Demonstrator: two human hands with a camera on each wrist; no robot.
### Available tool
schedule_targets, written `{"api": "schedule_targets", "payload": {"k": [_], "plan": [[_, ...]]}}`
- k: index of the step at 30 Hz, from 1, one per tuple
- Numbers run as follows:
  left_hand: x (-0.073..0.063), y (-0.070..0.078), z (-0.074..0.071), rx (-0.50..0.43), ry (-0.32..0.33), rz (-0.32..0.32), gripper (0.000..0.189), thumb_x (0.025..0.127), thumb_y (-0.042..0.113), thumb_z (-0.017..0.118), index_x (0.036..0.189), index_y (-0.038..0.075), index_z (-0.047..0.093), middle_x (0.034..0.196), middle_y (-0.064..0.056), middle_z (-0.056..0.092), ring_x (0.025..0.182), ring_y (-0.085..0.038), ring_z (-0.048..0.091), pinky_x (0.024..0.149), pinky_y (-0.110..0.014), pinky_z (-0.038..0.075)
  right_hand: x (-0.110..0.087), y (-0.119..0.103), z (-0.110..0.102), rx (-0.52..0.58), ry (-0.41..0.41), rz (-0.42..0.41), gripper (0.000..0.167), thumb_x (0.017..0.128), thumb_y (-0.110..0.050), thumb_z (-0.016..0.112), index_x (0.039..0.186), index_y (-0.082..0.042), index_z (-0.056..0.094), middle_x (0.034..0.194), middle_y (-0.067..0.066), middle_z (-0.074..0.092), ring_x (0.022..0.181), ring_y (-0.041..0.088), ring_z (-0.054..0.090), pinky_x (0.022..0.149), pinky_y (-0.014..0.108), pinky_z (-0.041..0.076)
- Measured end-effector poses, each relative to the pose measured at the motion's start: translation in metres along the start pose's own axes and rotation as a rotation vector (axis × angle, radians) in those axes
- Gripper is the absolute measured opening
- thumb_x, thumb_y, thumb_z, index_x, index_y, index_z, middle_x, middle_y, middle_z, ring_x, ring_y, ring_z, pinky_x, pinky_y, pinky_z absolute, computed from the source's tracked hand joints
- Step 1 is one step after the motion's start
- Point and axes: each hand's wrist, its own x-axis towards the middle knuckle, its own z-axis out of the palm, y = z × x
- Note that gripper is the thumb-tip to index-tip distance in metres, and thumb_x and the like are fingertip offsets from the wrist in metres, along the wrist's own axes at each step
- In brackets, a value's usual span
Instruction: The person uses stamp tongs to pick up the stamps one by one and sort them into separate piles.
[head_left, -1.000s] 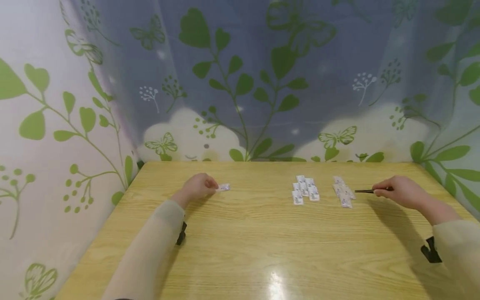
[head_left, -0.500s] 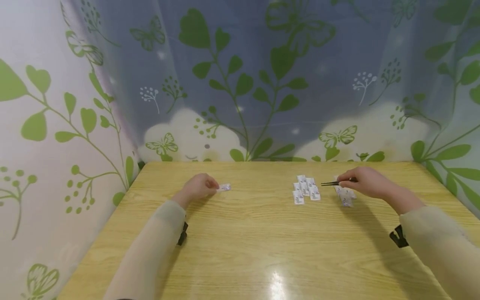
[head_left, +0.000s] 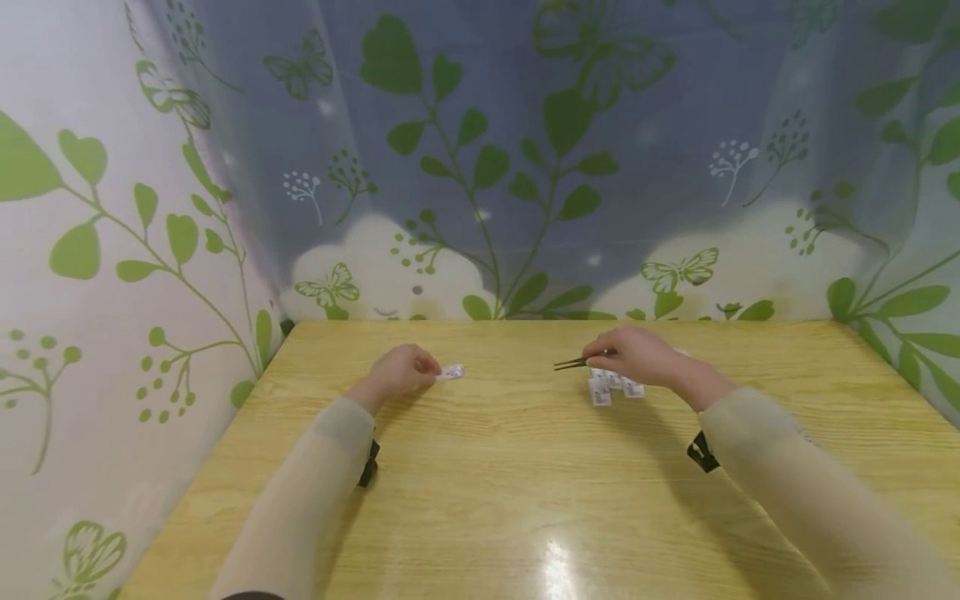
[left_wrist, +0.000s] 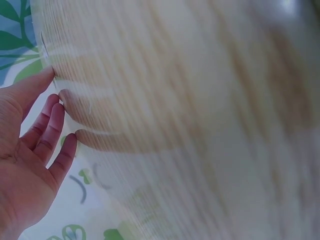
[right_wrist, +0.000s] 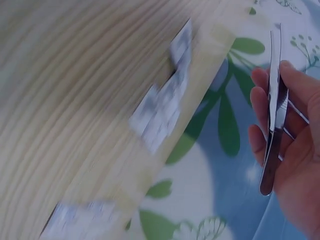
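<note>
My left hand (head_left: pixel 401 371) is at the far left of the table, its thumb and finger pinching the near end of a small white printed packet (head_left: pixel 453 372) lying flat. In the left wrist view, the fingertips of that hand (left_wrist: pixel 37 145) meet the tabletop and the packet is hidden. Steel tweezers (right_wrist: pixel 274 115) are held in my right hand (head_left: pixel 637 357), tips slightly apart with nothing between them. In the head view the tweezers (head_left: pixel 572 364) point left, above the table. Beneath the right hand lies a cluster of similar packets (head_left: pixel 602 392), partly covered.
Another group of packets (right_wrist: pixel 82 220) lies beside the cluster (right_wrist: pixel 160 107) in the right wrist view; in the head view the hand and forearm mostly hide it. A leaf-patterned curtain (head_left: pixel 480 167) stands behind the wooden table (head_left: pixel 480 475).
My right hand has travelled left with the tweezers, from beside the right-hand group, across it, to over the middle cluster. My left hand and its packet have stayed put.
</note>
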Motion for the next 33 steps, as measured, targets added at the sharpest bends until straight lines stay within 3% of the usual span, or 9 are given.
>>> {"api": "schedule_targets", "payload": {"k": [7, 18, 33], "plan": [[0.001, -0.004, 0.000, 0.014, 0.003, -0.004, 0.014, 0.088, 0.012, 0.069, 0.102, 0.010, 0.072, 0.107, -0.006, 0.067, 0.101, -0.025, 0.060, 0.093, -0.045, 0.045, 0.041, -0.017, 0.016, 0.015, 0.000, 0.046, 0.030, 0.098, -0.022, 0.059, 0.121, -0.005, 0.067, 0.121, 0.013, 0.065, 0.110, 0.031, 0.061, 0.092, 0.046, 0.047], [0.001, -0.003, 0.000, 0.004, 0.000, 0.007, 0.013, 0.089, 0.013, 0.069, 0.101, 0.011, 0.072, 0.109, -0.006, 0.066, 0.103, -0.026, 0.059, 0.094, -0.045, 0.045, 0.083, -0.033, 0.046, 0.035, 0.028, 0.075, 0.031, 0.098, -0.018, 0.057, 0.123, -0.002, 0.066, 0.122, 0.013, 0.065, 0.112, 0.030, 0.060, 0.094, 0.045, 0.046], [-0.002, 0.000, -0.001, 0.011, 0.009, 0.011, 0.012, 0.089, 0.013, 0.069, 0.101, 0.011, 0.072, 0.107, -0.005, 0.067, 0.101, -0.025, 0.060, 0.093, -0.044, 0.046, 0.105, -0.053, 0.068, 0.012, -0.008, 0.060, 0.029, 0.096, -0.015, 0.058, 0.121, -0.005, 0.068, 0.120, 0.010, 0.066, 0.116, 0.031, 0.057, 0.099, 0.045, 0.042]]}}
